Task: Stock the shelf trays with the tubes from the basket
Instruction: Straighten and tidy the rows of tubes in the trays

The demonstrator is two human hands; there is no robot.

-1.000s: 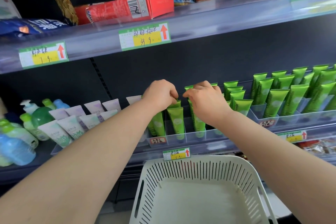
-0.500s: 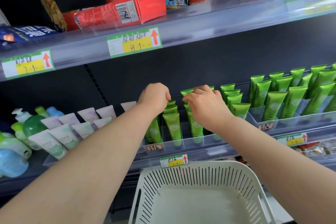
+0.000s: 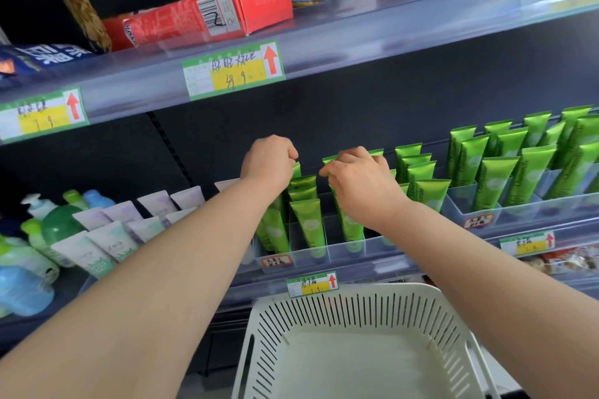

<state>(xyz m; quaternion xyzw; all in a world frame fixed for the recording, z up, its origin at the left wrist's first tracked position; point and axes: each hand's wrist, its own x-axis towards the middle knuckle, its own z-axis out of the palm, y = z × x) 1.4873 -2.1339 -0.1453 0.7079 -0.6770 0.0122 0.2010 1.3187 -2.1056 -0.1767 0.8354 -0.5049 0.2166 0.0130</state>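
Two grips are up at the tray point(image 3: 343, 255), both on the crimped tops of green tubes point(image 3: 309, 220).

- Left grip point(image 3: 269, 160): fingers curled, thumb and forefinger pinching the top edge of the left tube point(image 3: 296, 169). That tube stands toward the back of the tray's left half; which lane, I cannot tell.
- Right grip point(image 3: 359, 178): fingers curled over and pinching the flat end of the right tube point(image 3: 351, 227). It stands cap down and leans back in the tray's third lane from the left. The palm hides its middle.
- The two grips are near each other but apart.

The tubes stand in rows, caps down, in the clear lanes, with the front ones against the tray's front wall. The tray sits at the front edge of the shelf point(image 3: 382, 272), about mid-width. A second tray point(image 3: 518, 209) just to the right is packed with more green tubes point(image 3: 492, 178).

Basket point(image 3: 324, 317) — white, slotted walls — sits below the shelf's front edge, under both forearms.

Toward the shelf's left end are white tubes point(image 3: 107, 243), then bottles point(image 3: 22, 288) at the far left edge. On the upper shelf point(image 3: 389, 39), a red box point(image 3: 210, 14) lies on its side, with a price tag point(image 3: 233, 70) on the front rail below it.
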